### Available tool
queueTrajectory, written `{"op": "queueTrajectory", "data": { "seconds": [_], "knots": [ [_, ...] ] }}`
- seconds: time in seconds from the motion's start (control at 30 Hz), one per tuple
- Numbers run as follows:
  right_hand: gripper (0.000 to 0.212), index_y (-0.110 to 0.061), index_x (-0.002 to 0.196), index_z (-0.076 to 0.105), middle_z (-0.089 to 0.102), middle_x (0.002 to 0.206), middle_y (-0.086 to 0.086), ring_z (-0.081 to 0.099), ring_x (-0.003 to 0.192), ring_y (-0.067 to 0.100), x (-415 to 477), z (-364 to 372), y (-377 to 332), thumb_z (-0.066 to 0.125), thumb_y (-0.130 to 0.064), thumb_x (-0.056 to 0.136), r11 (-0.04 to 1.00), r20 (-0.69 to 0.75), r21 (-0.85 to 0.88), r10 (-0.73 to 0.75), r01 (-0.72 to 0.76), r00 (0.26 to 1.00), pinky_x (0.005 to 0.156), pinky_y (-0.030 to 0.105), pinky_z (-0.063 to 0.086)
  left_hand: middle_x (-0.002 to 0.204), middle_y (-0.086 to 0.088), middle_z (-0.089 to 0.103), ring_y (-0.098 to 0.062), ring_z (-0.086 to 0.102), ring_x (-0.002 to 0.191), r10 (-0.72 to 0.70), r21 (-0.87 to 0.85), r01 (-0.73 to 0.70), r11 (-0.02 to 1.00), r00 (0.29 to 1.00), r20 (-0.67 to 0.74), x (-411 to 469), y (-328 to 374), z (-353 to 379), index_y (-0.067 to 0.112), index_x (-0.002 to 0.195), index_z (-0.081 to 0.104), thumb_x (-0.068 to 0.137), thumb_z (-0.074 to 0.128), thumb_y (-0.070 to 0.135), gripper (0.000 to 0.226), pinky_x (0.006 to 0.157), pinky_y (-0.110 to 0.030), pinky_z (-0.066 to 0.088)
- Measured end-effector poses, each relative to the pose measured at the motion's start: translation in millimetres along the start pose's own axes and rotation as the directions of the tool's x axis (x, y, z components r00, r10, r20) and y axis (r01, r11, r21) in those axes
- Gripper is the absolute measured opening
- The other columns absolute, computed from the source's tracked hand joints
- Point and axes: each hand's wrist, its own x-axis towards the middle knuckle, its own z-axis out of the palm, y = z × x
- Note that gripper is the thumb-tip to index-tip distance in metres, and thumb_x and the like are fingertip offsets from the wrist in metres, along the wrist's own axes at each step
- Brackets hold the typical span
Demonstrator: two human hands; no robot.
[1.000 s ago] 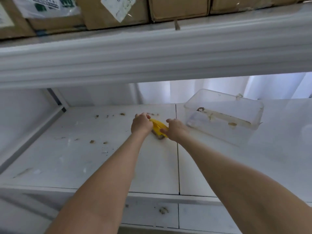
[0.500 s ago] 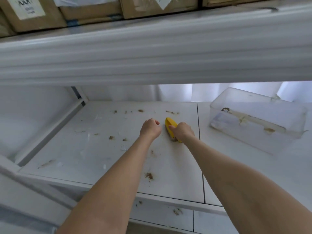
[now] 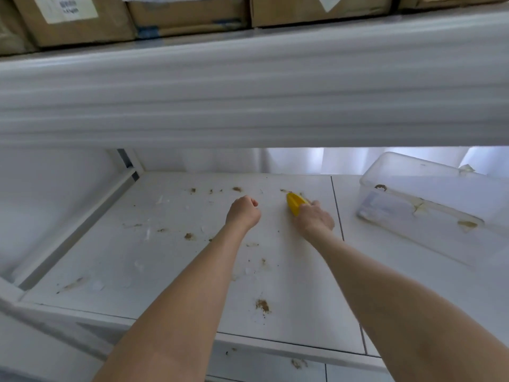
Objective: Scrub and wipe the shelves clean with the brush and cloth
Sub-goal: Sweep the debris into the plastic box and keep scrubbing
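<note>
Ample shelf (image 3: pixel 170 274) left of brush (image 3: pixel 295 203).

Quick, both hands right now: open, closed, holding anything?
Left hand: closed fist, nothing visible in it.
Right hand: closed around the yellow brush.

Storeroom: white shelf (image 3: pixel 289 277), labelled cardboard boxes (image 3: pixel 82 20) stacked above.

Yellow brush (image 3: pixel 294 203) — tip toward the back, bristles seemingly down — on the white, crumb-littered shelf (image 3: pixel 297 277)
</note>
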Motion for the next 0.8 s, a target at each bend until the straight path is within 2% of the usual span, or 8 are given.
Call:
{"op": "queueTrajectory", "data": {
  "seconds": [0.07, 0.13, 0.2, 0.3, 0.37, 0.47, 0.63, 0.8],
  "knots": [
    [0.038, -0.019, 0.132, 0.045, 0.053, 0.105, 0.008, 0.055, 0.09, 0.03, -10.9, 22.5, -22.5, 0.039, -0.017, 0.094, 0.985, 0.041, 0.166, 0.041, -0.047, 0.998, 0.071, 0.032, 0.037, 0.126, -0.008, 0.057, -0.024, 0.055, 0.113, -0.002, -0.008, 0.002, 1.0, 1.0, -0.001, 2.5, -3.2, -1.7, 0.009, 0.124, 0.055, 0.09, 0.049, 0.012, 0.034, 0.089, -0.03, 0.044],
    [0.038, -0.021, 0.128, 0.039, 0.058, 0.095, 0.008, 0.059, 0.088, 0.029, -27.7, 39.9, -42.5, 0.043, -0.016, 0.091, 0.971, 0.083, 0.229, 0.056, -0.073, 0.995, 0.067, 0.033, 0.037, 0.124, -0.009, 0.058, -0.024, 0.056, 0.112, 0.003, -0.009, -0.003, 1.0, 1.0, -0.018, 1.5, -5.5, -3.5, 0.009, 0.122, 0.057, 0.09, 0.049, 0.012, 0.032, 0.088, -0.03, 0.045],
    [0.043, -0.019, 0.129, 0.035, 0.06, 0.1, 0.006, 0.063, 0.093, 0.028, -42.1, 48.1, -55.1, 0.048, -0.02, 0.088, 0.987, 0.14, 0.158, -0.032, 0.009, 0.99, 0.065, 0.032, 0.038, 0.122, -0.009, 0.06, -0.025, 0.056, 0.111, 0.005, -0.011, -0.006, 1.0, 1.0, -0.027, -1.2, -7.8, -3.2, 0.009, 0.119, 0.059, 0.09, 0.05, 0.012, 0.03, 0.086, -0.029, 0.045],
    [0.041, -0.017, 0.13, 0.047, 0.047, 0.128, 0.007, 0.061, 0.095, 0.028, -45.0, 38.4, -58.9, 0.049, -0.031, 0.091, 0.983, 0.165, 0.117, -0.163, 0.145, 0.973, 0.067, 0.033, 0.041, 0.123, -0.009, 0.059, -0.025, 0.056, 0.111, -0.001, -0.035, -0.001, 0.999, 0.998, -0.057, -8.4, -9.9, -4.9, 0.009, 0.119, 0.058, 0.093, 0.049, 0.016, 0.029, 0.087, -0.029, 0.044],
    [0.04, -0.011, 0.122, 0.056, 0.044, 0.13, 0.011, 0.058, 0.093, 0.03, -41.9, 22.4, -50.2, 0.047, -0.038, 0.096, 0.975, 0.111, 0.2, -0.124, 0.1, 0.986, 0.072, 0.035, 0.043, 0.122, -0.01, 0.058, -0.025, 0.056, 0.11, -0.016, -0.064, 0.009, 0.998, 0.995, -0.098, -13.0, -11.3, -5.4, 0.01, 0.119, 0.057, 0.095, 0.046, 0.019, 0.028, 0.086, -0.03, 0.044],
    [0.049, -0.005, 0.125, 0.054, 0.042, 0.127, 0.014, 0.059, 0.097, 0.036, -33.1, 6.8, -27.0, 0.046, -0.045, 0.097, 0.975, -0.015, 0.221, -0.036, 0.039, 0.999, 0.079, 0.039, 0.045, 0.121, -0.008, 0.059, -0.024, 0.056, 0.108, 0.012, -0.064, -0.018, 0.998, 0.996, -0.085, -20.4, -10.0, -3.2, 0.01, 0.12, 0.057, 0.096, 0.047, 0.021, 0.028, 0.083, -0.028, 0.044],
    [0.053, -0.002, 0.131, 0.045, 0.038, 0.127, 0.017, 0.06, 0.096, 0.039, -6.0, -15.4, 0.5, 0.043, -0.045, 0.099, 0.983, -0.171, 0.182, 0.064, -0.033, 0.983, 0.073, 0.038, 0.043, 0.122, -0.008, 0.058, -0.023, 0.056, 0.109, 0.06, -0.066, -0.06, 0.996, 0.998, -0.001, -8.3, -6.9, -1.8, 0.009, 0.121, 0.057, 0.095, 0.046, 0.017, 0.029, 0.086, -0.03, 0.046],
    [0.043, -0.004, 0.134, 0.042, 0.032, 0.135, 0.018, 0.055, 0.109, 0.039, 31.2, -11.4, -7.5, 0.041, -0.03, 0.1, 0.983, -0.155, 0.155, 0.127, -0.102, 0.98, 0.078, 0.038, 0.043, 0.12, -0.009, 0.059, -0.025, 0.056, 0.109, 0.11, -0.035, -0.109, 0.993, 0.994, 0.012, 23.8, -14.4, -5.9, 0.008, 0.118, 0.058, 0.093, 0.047, 0.015, 0.028, 0.086, -0.031, 0.046]
  ]
}}
